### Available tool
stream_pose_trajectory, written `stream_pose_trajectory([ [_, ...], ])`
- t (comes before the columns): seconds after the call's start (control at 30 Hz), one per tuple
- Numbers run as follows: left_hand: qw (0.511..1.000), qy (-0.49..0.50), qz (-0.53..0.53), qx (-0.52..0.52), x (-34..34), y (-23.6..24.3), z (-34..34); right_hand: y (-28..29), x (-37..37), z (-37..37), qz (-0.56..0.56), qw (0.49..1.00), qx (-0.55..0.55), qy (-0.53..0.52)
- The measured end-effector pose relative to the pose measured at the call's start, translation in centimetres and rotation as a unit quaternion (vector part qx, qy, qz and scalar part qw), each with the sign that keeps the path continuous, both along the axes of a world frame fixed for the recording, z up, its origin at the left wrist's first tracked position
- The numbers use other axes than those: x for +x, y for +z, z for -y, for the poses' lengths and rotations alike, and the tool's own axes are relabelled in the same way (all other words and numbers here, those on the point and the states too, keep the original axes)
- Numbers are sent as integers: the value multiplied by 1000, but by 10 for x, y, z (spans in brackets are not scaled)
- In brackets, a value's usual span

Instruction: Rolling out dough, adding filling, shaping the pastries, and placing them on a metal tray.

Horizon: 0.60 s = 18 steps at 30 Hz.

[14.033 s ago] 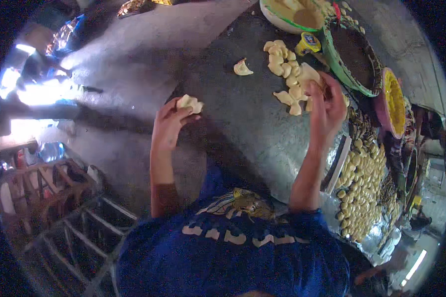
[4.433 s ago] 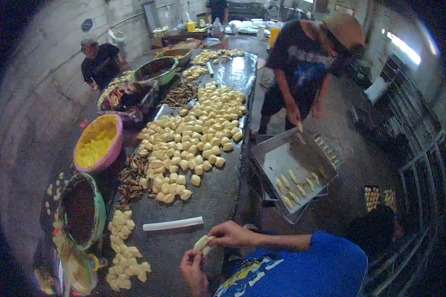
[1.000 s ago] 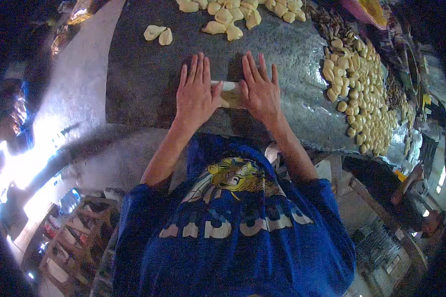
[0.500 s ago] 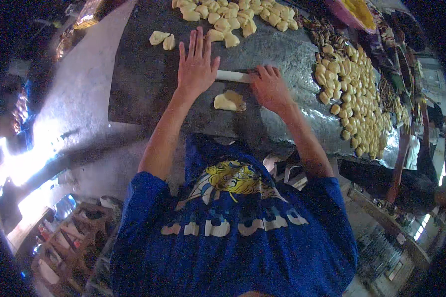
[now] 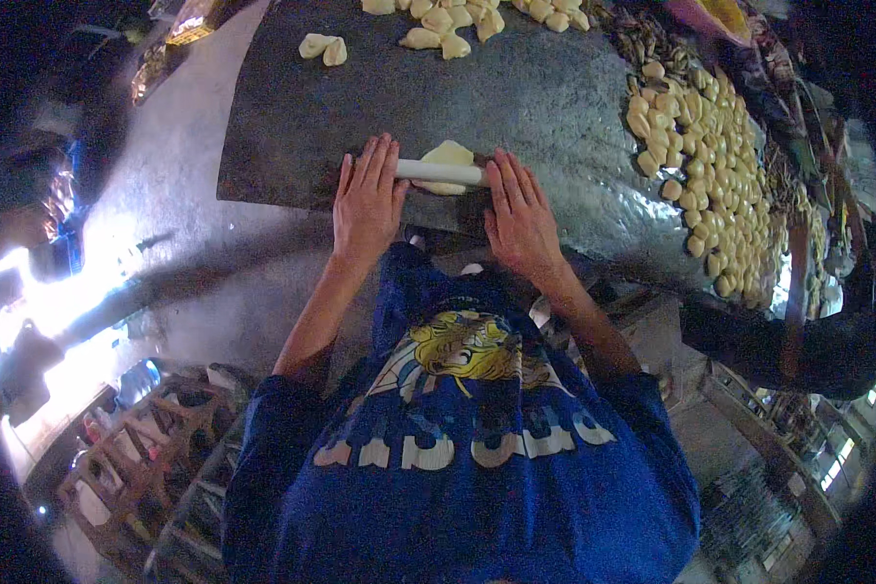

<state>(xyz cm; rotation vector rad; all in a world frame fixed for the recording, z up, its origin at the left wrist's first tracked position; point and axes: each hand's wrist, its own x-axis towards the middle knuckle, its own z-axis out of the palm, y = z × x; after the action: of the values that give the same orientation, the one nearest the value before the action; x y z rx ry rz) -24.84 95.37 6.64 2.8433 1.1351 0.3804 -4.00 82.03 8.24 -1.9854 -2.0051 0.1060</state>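
Note:
A slim white rolling pin lies crosswise on top of a flattened piece of pale dough, which shows above and below it. My left hand rests on the pin's left end, fingers stretched forward. On the right end my right hand lies likewise, palm down and fingers extended. Both palms hide the pin's ends. Beyond my hands, two small dough lumps sit at the far left, and a cluster of dough pieces lies at the far middle.
Many rounded dough balls cover the right side of the dark work surface. A pink-rimmed container stands at the far right. Wooden crates are at the lower left, below the surface.
Both hands and the rolling pin have come nearer to me, onto the dough piece. That piece looks flatter and wider. My left fingers, previously spread, are closer together; my right fingers have straightened.

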Motion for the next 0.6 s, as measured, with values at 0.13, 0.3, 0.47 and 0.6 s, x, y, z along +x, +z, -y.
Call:
stream_pose_trajectory([
  [0.13,999,-16,-2,42,-10,-3,7,-5,3,7,11,1000,24,13],
  [0.3,998,-52,19,-10,-15,16,6,-1,19,1,44,998,22,43],
  [0.47,996,-74,-10,40,-5,36,-9,10,26,-16,9,999,12,49],
  [0.6,995,-73,32,66,1,20,-7,3,18,-17,20,999,35,29],
])
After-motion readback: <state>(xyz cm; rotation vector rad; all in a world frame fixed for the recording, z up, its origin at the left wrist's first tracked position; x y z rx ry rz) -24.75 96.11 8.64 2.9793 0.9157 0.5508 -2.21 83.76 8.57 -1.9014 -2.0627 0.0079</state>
